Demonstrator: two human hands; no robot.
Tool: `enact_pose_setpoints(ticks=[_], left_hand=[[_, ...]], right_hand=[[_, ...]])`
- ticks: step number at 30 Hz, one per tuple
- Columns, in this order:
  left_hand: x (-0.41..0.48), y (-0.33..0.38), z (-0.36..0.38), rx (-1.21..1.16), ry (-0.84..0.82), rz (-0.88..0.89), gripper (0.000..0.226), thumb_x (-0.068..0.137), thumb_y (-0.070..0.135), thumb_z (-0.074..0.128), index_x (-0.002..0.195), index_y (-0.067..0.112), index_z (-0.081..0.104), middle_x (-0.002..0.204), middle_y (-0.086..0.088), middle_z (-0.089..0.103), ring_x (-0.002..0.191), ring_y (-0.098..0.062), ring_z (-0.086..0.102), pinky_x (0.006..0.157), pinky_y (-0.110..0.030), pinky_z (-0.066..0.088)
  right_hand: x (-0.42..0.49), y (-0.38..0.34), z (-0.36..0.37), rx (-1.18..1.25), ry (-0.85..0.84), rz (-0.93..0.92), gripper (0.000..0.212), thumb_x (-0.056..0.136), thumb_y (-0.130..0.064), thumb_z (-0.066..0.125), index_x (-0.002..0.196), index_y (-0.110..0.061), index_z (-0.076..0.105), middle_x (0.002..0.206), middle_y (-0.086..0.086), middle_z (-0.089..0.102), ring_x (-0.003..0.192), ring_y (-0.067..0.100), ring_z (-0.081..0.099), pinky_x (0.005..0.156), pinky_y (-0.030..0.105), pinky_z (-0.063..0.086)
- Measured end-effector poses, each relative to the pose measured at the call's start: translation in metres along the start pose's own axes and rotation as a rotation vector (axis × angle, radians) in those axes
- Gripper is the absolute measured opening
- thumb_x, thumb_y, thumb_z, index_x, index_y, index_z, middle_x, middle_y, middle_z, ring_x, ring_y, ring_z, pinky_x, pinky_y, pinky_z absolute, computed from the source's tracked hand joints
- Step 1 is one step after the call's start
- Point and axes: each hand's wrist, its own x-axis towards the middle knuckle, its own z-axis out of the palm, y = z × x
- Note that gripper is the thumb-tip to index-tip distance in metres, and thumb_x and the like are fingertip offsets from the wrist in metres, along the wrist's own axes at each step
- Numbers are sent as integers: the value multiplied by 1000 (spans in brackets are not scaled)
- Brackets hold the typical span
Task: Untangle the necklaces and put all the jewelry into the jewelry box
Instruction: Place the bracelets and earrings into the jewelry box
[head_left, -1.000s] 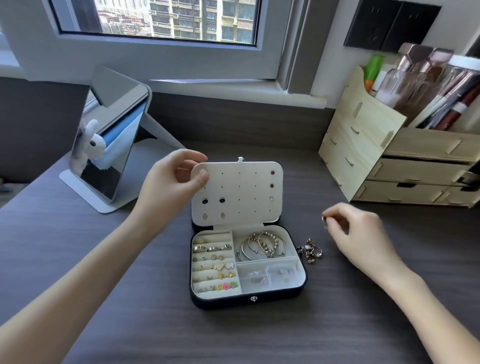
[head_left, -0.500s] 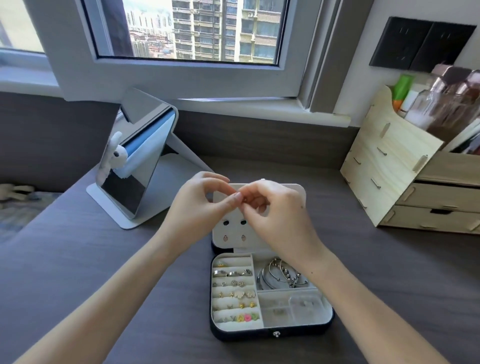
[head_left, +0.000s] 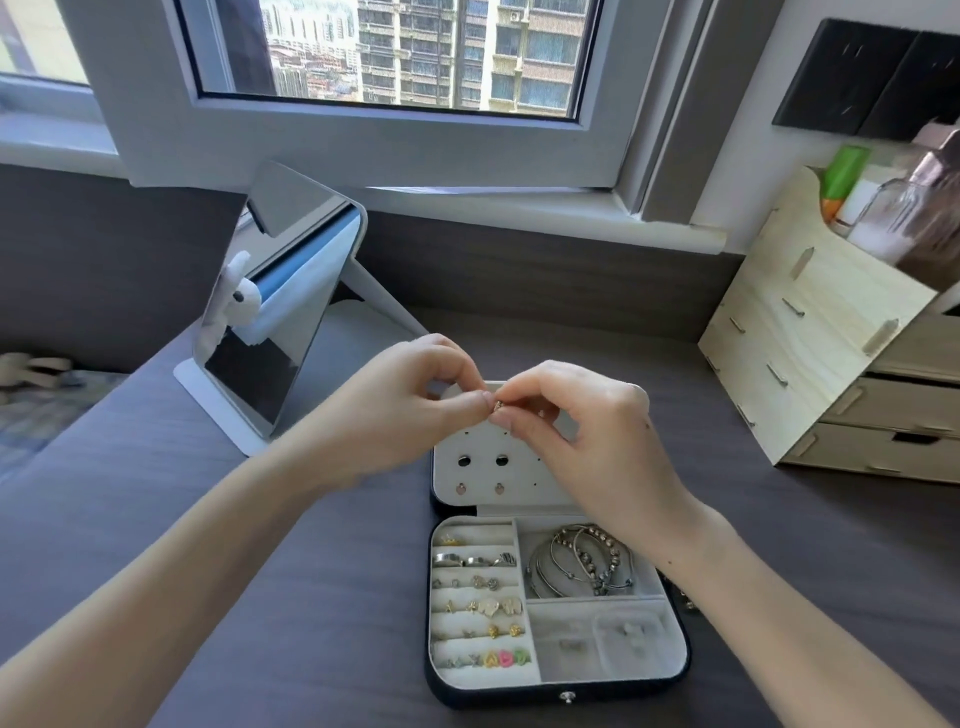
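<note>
Since a second ago the right hand (head_left: 597, 447) has left the surface (head_left: 311, 597) and met the left hand (head_left: 405, 415) at the box (head_left: 556, 699) lid. Both hands' fingers (head_left: 470, 408) pinch a small gold earring (head_left: 497, 406). Bracelets (head_left: 582, 564) and studs (head_left: 488, 605) are stowed, while a few pieces (head_left: 687, 603) right of the box seem left. No writing is legible.

The desk (head_left: 260, 597) carries a jewelry box (head_left: 519, 699), mirror (head_left: 260, 374), wooden organizer (head_left: 810, 364), perhaps loose jewelry (head_left: 689, 604).
</note>
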Motion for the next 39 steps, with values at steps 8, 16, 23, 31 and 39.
enact_pose_setpoints(ticks=[8,16,23,31,39], left_hand=[[8,8,-12,-65,-267,-71,10,72,34,66,64,28,68,79,17,54,76,0,51,75,-16,39],[15,14,-14,14,-317,-72,18,71,36,70,77,19,73,89,0,58,81,-14,55,81,-33,43],[17,19,-11,12,-321,-64,14,62,41,69,65,28,71,101,-21,55,78,-14,50,76,-31,39],[21,16,-13,24,-340,-70,9,73,35,71,65,30,70,98,-11,59,84,-13,53,84,-34,42],[17,12,-22,-125,-347,-102,12,79,27,67,69,22,69,82,0,62,83,-12,55,80,-29,42]], right_hand=[[7,0,-10,148,-179,-78,4,79,-4,70,82,-2,68,83,6,63,77,9,58,73,14,46],[12,11,-16,205,-329,-26,13,82,-17,66,84,-4,67,89,2,60,85,12,56,81,18,44],[13,15,-18,241,-368,-22,5,81,-6,67,83,-3,64,91,5,58,86,13,56,80,17,45],[12,17,-20,310,-385,-5,4,82,-6,67,83,-4,64,92,5,57,89,14,56,82,21,45],[2,23,-16,-4,-178,-58,19,81,-34,64,79,-16,69,86,-7,52,89,11,48,83,32,41]])
